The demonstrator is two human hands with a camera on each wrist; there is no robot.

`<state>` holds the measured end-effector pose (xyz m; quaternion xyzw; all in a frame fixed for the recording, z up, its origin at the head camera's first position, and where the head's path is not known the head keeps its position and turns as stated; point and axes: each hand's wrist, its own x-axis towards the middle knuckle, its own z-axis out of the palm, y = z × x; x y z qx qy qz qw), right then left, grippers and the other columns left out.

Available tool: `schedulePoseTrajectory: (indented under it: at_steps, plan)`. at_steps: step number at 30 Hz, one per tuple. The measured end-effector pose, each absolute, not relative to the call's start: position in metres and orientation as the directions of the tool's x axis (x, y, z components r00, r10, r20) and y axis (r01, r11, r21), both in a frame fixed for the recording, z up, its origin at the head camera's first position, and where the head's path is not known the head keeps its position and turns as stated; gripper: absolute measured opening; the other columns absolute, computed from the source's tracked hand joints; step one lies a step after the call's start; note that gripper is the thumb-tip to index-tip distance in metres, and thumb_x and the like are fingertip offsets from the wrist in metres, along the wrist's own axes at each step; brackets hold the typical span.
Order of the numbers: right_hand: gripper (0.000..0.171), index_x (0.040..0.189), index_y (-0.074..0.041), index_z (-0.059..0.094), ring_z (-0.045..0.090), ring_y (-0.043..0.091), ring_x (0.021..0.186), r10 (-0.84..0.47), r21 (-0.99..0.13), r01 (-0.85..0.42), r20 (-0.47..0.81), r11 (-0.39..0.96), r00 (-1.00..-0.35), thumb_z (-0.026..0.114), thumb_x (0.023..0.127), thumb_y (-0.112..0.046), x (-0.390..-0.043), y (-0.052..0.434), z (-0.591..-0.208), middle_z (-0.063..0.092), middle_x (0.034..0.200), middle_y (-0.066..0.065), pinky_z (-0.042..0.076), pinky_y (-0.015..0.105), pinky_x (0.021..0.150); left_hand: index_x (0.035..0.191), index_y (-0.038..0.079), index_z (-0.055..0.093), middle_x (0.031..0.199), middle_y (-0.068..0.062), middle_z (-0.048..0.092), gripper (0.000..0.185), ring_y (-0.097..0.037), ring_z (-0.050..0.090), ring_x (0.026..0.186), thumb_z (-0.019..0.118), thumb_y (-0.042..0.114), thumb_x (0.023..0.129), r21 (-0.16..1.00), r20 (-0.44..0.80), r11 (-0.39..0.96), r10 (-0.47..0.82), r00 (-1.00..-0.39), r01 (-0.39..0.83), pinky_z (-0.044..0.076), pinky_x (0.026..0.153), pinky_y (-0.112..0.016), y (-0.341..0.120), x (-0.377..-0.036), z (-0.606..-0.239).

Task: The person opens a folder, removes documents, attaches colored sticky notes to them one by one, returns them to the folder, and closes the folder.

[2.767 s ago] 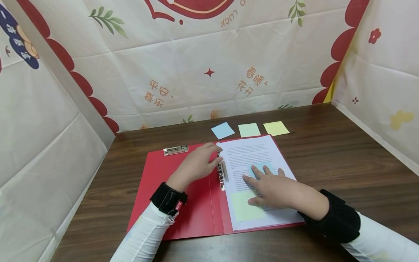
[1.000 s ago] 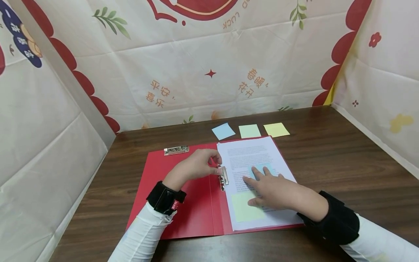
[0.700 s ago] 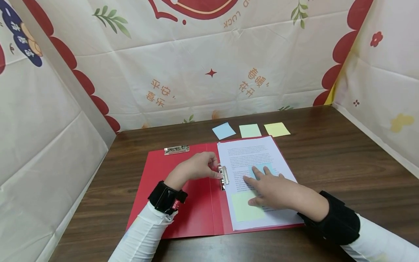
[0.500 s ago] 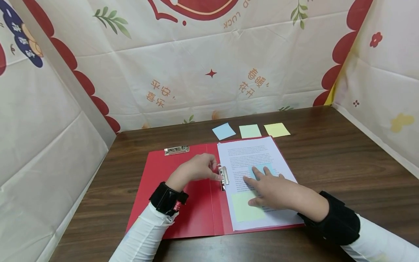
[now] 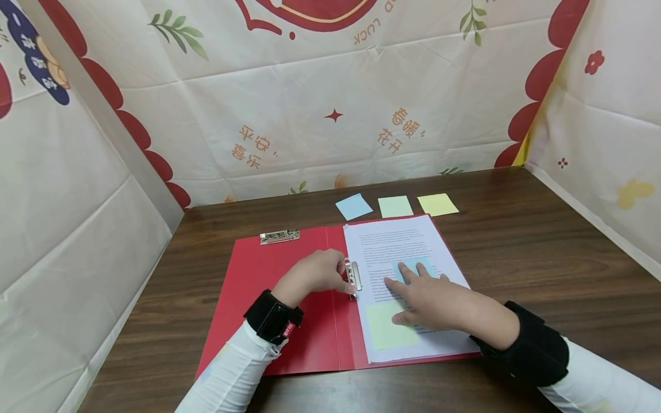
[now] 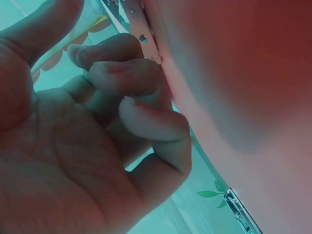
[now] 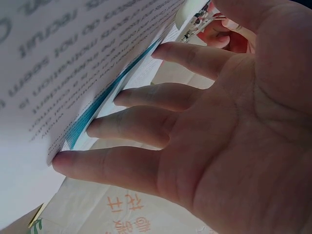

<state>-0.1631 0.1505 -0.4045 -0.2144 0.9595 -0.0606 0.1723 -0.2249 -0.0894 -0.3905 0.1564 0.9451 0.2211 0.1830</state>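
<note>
On the open red plastic folder (image 5: pixel 268 298), the left hand (image 5: pixel 315 275) curls its fingers on the silver metal spring clip (image 5: pixel 353 276) by the spine. Right of that clip, the right hand (image 5: pixel 431 301) lies spread flat, pressing the stack of white printed paper sheets (image 5: pixel 397 241).

**Left hand moves down the clip**

Left hand (image 5: pixel 316 273): 2.8 s ago it lies over the upper end of the metal clip (image 5: pixel 353 276), fingers stretched toward the top left corner of the paper stack (image 5: pixel 408 241). It then draws back toward the person along the folder (image 5: pixel 268 298) spine. Now its curled fingertips (image 6: pixel 141 78) sit at the lower end of the clip, touching it. The wrist and its black band (image 5: pixel 273 317) lie nearer the folder's front edge than before. The clip lever, raised 1.0 s ago, now lies flat against the paper edge.
</note>
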Motion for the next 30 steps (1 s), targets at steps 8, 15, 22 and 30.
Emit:
schedulePoseTrajectory:
  at_steps: [8,15,22,30]
  plan:
    - [0.084,0.157,-0.016,0.053,0.033,0.067,0.149,-0.427,-0.182,-0.387,-0.317,0.904,-0.847,0.081,0.087,-0.053,-0.164,0.151,-0.403,0.039,0.167,0.030,0.038,0.089,0.103,0.076,0.014,0.055,0.064,-0.001,0.048,0.041,-0.012,0.045,0.058,0.092,0.031,0.082,0.499,-0.304,0.841,0.394,-0.867,0.208,0.038,0.056,-0.025,-0.091,-0.228,-0.392]
    - [0.084,0.157,-0.016,0.053,0.032,0.067,0.150,-0.430,-0.194,-0.386,-0.319,0.902,-0.845,0.081,0.087,-0.053,-0.164,0.150,-0.404,0.038,0.167,0.030,0.037,0.089,0.103,0.071,0.015,0.052,0.063,0.001,0.044,0.041,-0.012,0.040,0.058,0.087,0.028,0.088,0.594,-0.366,0.787,0.447,-0.816,0.165,0.034,0.055,-0.025,-0.096,-0.233,-0.400]
    - [0.084,0.158,-0.016,0.052,0.032,0.067,0.150,-0.424,-0.192,-0.380,-0.326,0.905,-0.845,0.081,0.088,-0.053,-0.164,0.149,-0.404,0.038,0.167,0.030,0.037,0.089,0.103,0.070,0.015,0.052,0.063,0.001,0.044,0.041,-0.011,0.042,0.058,0.086,0.027,0.089,0.567,-0.370,0.802,0.450,-0.813,0.186,0.035,0.055,-0.024,-0.094,-0.233,-0.403]
    - [0.084,0.158,-0.015,0.052,0.032,0.067,0.150,-0.421,-0.194,-0.376,-0.327,0.906,-0.846,0.080,0.088,-0.053,-0.163,0.149,-0.403,0.038,0.167,0.030,0.036,0.089,0.103,0.068,0.015,0.050,0.061,0.001,0.043,0.045,-0.012,0.042,0.057,0.089,0.031,0.086,0.468,-0.354,0.856,0.409,-0.841,0.219,0.036,0.057,-0.025,-0.086,-0.230,-0.405]
